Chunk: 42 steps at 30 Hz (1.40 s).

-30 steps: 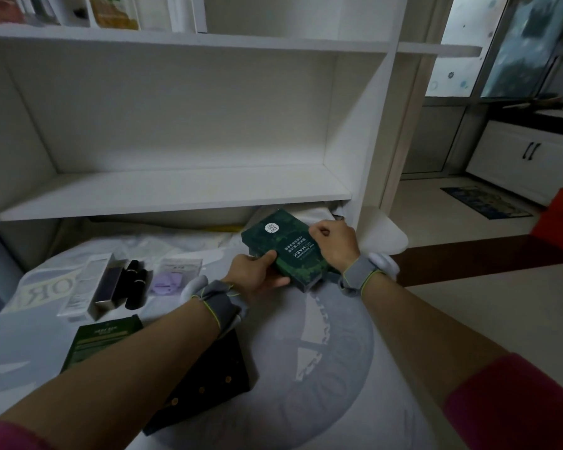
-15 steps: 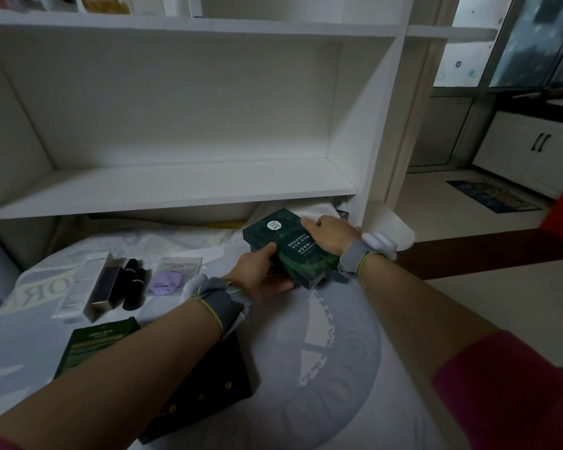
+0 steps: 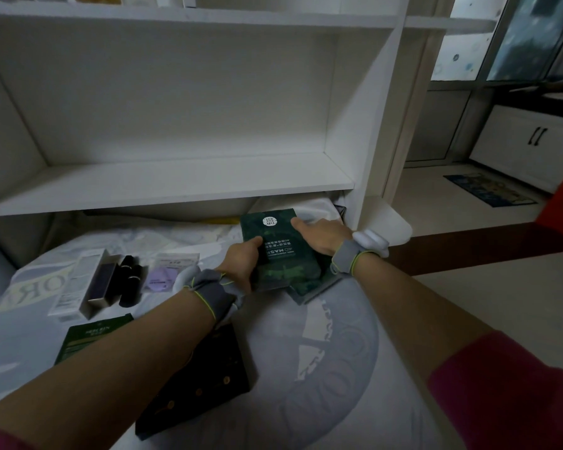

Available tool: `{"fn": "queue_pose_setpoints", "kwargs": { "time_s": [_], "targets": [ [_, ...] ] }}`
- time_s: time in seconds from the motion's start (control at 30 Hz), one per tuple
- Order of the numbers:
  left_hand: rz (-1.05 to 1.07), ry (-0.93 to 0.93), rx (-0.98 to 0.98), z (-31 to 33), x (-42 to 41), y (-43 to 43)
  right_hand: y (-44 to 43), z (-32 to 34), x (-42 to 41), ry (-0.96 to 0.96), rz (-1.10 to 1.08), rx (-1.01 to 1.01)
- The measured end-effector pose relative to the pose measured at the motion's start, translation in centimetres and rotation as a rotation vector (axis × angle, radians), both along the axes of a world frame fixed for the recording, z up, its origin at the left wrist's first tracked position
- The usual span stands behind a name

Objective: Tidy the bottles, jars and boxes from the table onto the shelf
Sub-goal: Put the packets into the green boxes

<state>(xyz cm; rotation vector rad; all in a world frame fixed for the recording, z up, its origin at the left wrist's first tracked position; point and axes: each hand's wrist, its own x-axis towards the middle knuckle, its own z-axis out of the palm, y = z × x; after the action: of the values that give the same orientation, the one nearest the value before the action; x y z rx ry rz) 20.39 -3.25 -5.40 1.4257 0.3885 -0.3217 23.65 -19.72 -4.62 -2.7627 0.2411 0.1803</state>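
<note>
The white wooden shelf unit (image 3: 176,185) stands at the far edge of the table covered in a pale grey-and-white printed cloth (image 3: 322,368). One dark green rectangular cardboard box (image 3: 273,258) is held tilted just in front of and below the lowest shelf board. It has a mottled leaf-like pattern, a round white logo and white lettering that reads upside down to the camera. It lies over a second dark green item (image 3: 309,284); whether that one is a packet or a box cannot be told.

The left hand (image 3: 242,263) grasps the box's left edge, with the thumb on top and the fingers underneath. The right hand (image 3: 324,235) grips its right edge, with the index finger stretched across the top face.

On the cloth there are:
- one flat black box with gold dots (image 3: 221,371), partly under the left forearm
- one flat green box (image 3: 88,336)
- one long white box (image 3: 74,285)
- one open grey box (image 3: 100,284) beside it
- black tubes (image 3: 129,276), too dim to count
- one clear packet holding a purple sponge (image 3: 165,271)
</note>
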Motion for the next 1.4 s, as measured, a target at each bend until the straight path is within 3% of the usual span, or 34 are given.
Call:
{"fn": "queue_pose_setpoints", "kwargs": {
  "time_s": [0.17,0.37,0.7,1.03,1.3,1.4],
  "targets": [
    [0.010,-0.011,0.026,0.2,0.3,0.7,0.9,-0.6,0.0,0.024,0.006,-0.034],
    [-0.044,0.017,0.026,0.7,-0.3,1.0,1.7,-0.8,-0.1,0.082,0.030,0.060],
    [-0.085,-0.040,0.012,0.7,-1.3,1.4,0.8,0.7,-3.4,0.148,0.064,0.525],
    [-0.112,-0.309,-0.024,0.9,-2.0,4.1,2.0,-0.6,-3.9,-0.074,0.099,0.739],
    [-0.240,-0.465,-0.069,2.9,-2.1,5.8,2.5,0.5,-5.1,-0.213,0.134,1.141],
    [-0.276,-0.525,-0.051,3.3,-2.4,6.2,2.6,0.9,-5.4,-0.254,0.145,1.188]
  ]
}}
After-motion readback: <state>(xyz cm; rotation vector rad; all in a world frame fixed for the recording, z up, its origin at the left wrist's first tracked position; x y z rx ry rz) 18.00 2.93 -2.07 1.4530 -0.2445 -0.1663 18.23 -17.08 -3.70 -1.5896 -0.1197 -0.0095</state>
